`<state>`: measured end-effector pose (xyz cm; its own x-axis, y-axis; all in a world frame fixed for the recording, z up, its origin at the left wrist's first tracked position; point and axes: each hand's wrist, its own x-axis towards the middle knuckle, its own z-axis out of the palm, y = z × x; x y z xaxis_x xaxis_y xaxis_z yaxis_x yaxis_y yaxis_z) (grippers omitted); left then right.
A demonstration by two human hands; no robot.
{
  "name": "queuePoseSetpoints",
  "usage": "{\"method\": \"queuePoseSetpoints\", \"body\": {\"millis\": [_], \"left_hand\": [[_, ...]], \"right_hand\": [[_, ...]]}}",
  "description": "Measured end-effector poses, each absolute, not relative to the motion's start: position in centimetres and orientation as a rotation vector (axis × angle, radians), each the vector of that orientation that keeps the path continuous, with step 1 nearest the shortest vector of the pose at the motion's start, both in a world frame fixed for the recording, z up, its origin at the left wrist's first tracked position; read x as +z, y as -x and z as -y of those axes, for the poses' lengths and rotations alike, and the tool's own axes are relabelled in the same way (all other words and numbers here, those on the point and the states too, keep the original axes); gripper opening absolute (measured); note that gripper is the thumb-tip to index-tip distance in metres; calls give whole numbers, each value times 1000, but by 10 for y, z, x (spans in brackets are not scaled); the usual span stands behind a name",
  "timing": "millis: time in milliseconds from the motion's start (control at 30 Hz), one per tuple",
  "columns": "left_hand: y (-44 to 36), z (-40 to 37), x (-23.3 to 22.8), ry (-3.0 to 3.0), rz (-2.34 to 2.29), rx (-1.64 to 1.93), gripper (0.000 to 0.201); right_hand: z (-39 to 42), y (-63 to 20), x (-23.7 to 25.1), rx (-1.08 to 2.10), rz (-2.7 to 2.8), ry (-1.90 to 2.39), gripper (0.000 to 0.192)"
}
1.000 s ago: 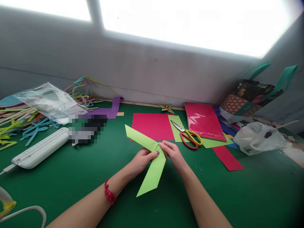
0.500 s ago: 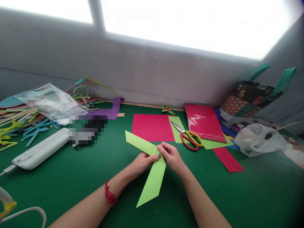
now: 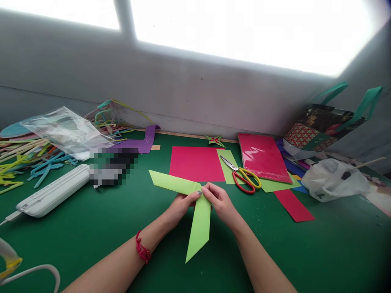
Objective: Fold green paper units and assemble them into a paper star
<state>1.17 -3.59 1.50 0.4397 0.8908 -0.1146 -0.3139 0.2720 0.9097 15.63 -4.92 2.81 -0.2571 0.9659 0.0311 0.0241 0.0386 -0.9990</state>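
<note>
A light green paper strip point(image 3: 200, 224) is bent at its middle, with one slanted end pointing left and the other down toward me. My left hand point(image 3: 182, 205) pinches it at the bend, thumb on top and fingers underneath. My right hand point(image 3: 220, 200) grips the same bend from the right with thumb and forefinger. Behind the hands lies a flat red paper sheet point(image 3: 195, 162). Scissors point(image 3: 244, 175) with one red and one yellow handle rest to the right, partly over a green paper piece point(image 3: 227, 177). The fingers beneath the strip are mostly hidden.
A folded green-and-red paper star point(image 3: 215, 141) sits near the wall. To the right are a red paper pack point(image 3: 264, 156), a red strip point(image 3: 295, 205), a plastic bag point(image 3: 332, 179) and a patterned bag point(image 3: 320, 126). Colourful strips point(image 3: 45, 162) and a white device point(image 3: 53, 191) lie left.
The green strip has turned clockwise in my hands: its left arm swung lower and further left, and its lower arm shifted right. Both hands stay nearly in place, still pinching it.
</note>
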Motion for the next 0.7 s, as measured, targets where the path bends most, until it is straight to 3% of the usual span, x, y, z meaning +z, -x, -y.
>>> {"method": "queuePoseSetpoints", "body": {"millis": [700], "left_hand": [[-11,29,12,-1033,-1018,1073,25]], "right_hand": [[51,-146,24,1259,1456,1237,35]]}}
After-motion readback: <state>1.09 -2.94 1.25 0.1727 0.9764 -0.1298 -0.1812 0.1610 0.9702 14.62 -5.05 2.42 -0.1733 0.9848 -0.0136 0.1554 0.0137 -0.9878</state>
